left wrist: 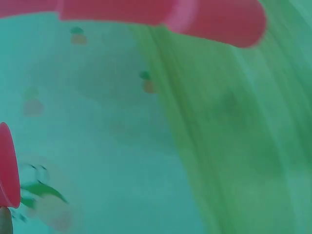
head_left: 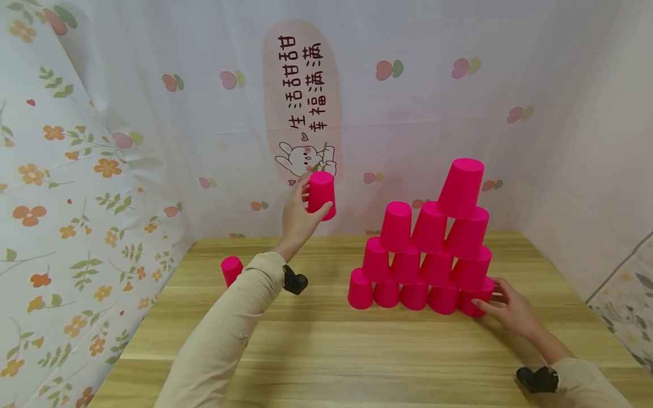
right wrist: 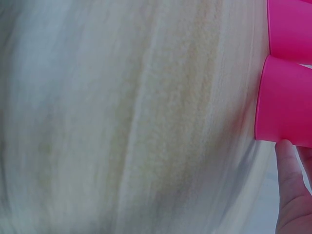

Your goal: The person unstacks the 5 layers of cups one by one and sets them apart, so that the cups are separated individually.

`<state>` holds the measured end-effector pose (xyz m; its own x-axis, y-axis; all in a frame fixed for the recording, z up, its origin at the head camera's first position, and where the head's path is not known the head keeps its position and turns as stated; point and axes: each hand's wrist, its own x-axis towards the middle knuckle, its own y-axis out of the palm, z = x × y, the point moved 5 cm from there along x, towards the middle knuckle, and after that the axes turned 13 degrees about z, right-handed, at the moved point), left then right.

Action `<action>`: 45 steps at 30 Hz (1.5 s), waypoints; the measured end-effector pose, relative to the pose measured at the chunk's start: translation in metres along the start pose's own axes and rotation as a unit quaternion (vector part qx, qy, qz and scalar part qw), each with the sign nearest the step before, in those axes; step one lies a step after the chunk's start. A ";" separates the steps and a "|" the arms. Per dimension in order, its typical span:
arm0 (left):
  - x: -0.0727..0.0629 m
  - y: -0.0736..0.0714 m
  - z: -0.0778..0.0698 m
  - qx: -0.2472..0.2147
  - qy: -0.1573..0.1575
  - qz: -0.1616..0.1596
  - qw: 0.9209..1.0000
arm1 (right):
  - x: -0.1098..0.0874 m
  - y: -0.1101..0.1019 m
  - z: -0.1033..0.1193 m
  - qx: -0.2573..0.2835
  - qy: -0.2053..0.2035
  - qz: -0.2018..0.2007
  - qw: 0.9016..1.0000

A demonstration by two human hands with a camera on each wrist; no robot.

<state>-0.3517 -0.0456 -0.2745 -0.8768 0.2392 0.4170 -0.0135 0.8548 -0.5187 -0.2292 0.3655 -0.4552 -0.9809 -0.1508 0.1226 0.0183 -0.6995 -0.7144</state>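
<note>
Raised above the table, my left hand grips a bright pink cup turned upside down, thumb in front and fingers behind. Its rim edge shows at the left of the left wrist view. To the right stands a pyramid of matching upside-down cups in staggered rows, with a single cup on top at the right end. My right hand holds the bottom row's rightmost cup between thumb and fingers. In the right wrist view a fingertip meets that cup's side.
Another pink cup stands on the wooden table at the left, partly behind my left sleeve. A printed curtain hangs behind the table, with a flowered one at the left.
</note>
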 end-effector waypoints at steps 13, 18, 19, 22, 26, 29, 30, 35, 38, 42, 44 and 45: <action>-0.054 -0.015 0.095 -0.049 -0.095 -0.022 0.994 | -0.001 0.001 -0.002 -0.004 0.007 -0.003 1.000; -0.077 -0.018 0.123 -0.040 -0.120 -0.050 0.991 | 0.000 0.001 -0.002 0.000 0.007 0.003 1.000; -0.081 -0.019 0.128 -0.038 -0.124 -0.054 0.990 | 0.000 0.001 -0.002 0.000 0.008 0.002 1.000; -0.092 -0.020 0.142 -0.036 -0.141 -0.068 0.987 | 0.000 0.001 -0.002 -0.003 0.013 0.000 1.000; -0.104 -0.021 0.156 -0.032 -0.158 -0.088 0.983 | 0.000 0.001 -0.001 -0.004 0.014 -0.002 1.000; -0.112 -0.020 0.166 -0.023 -0.167 -0.095 0.981 | 0.000 0.000 -0.001 -0.002 0.009 -0.004 1.000; -0.114 -0.020 0.169 -0.018 -0.170 -0.098 0.980 | 0.000 0.000 -0.001 -0.001 0.009 -0.004 1.000; -0.121 -0.022 0.179 -0.012 -0.175 -0.122 0.977 | 0.000 0.000 -0.001 -0.003 0.007 -0.008 1.000; -0.123 -0.021 0.184 -0.011 -0.178 -0.128 0.976 | 0.000 0.001 -0.001 -0.005 0.007 -0.008 1.000; -0.126 -0.020 0.190 -0.009 -0.182 -0.131 0.975 | 0.000 0.001 -0.001 -0.006 0.011 -0.006 1.000; -0.127 -0.020 0.192 -0.009 -0.187 -0.134 0.973 | 0.000 0.001 -0.001 -0.005 0.014 -0.005 1.000; -0.128 -0.020 0.192 -0.011 -0.191 -0.138 0.972 | 0.000 0.001 -0.001 -0.005 0.017 -0.005 1.000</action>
<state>-0.3313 -0.1819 -0.4610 -0.9560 -0.1847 0.2277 -0.2660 0.8733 -0.4082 -0.2293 0.3652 -0.4565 -0.9869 -0.1200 0.1075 0.0059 -0.6938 -0.7202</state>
